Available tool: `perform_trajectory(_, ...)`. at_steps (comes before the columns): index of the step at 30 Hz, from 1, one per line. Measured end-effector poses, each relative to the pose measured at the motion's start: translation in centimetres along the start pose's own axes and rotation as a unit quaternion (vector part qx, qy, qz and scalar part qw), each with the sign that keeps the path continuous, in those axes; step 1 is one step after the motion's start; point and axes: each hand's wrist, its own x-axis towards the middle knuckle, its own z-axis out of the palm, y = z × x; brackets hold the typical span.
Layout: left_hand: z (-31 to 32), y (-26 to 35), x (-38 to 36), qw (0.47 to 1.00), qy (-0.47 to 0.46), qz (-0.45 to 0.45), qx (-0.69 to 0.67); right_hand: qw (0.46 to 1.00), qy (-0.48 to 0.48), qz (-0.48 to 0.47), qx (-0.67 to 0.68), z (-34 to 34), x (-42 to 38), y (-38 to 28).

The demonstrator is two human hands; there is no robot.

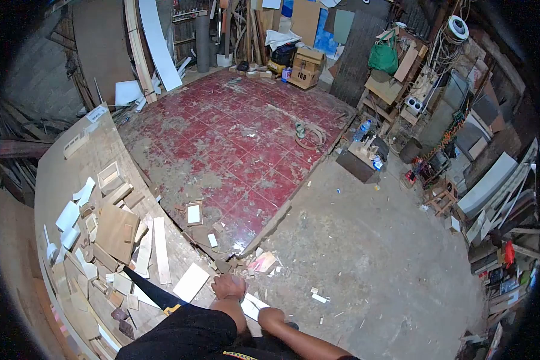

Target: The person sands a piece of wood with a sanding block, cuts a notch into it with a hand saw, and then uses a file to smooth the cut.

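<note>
Left hand (228, 287): I see it curled at the tabletop (60, 180) edge; whether it grips anything, I can't tell.
Right hand: hidden behind the left forearm.
Handsaw (153, 291): lies on the tabletop just left of my left hand, blade running up-left, handle nearest.
White board (191, 282): between saw and hand.

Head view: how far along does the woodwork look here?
Looks done: many cut wood pieces lie across the workbench, and a handsaw rests there, not in a hand. In hand: both hands, left hand and right hand, sit at the bench edge; their grip is unclear. Left: loose offcuts lie unsorted.
</note>
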Motion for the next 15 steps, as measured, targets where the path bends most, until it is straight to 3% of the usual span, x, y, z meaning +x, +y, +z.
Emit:
perform_trajectory(1, -0.1, 0.1, 0.1, 1.0, 0.002, -0.002, 0.001, 0.999, 0.007, -0.031, 0.003, 1.5, 1.9, 0.1)
perform_trajectory(3, -0.2, 0.1, 0.3, 1.0, 0.004, 0.0, -0.003, 1.0, 0.001, -0.008, 0.012, 1.4, 3.0, -0.4)
perform_trajectory(9, -0.7, 0.4, 0.0, 1.0, -0.004, -0.003, -0.021, 0.999, -0.054, -0.01, 0.001, -3.0, -3.5, 0.5)
perform_trajectory(13, -0.9, 0.5, -0.4, 0.999, 0.009, -0.007, -0.03, 0.998, -0.038, -0.036, 0.023, -1.3, -1.8, 0.9)
perform_trajectory(15, -0.6, 0.5, 0.1, 0.999, -0.018, -0.019, -0.044, 0.998, -0.025, 0.02, 0.058, -0.4, 0.8, -0.1)
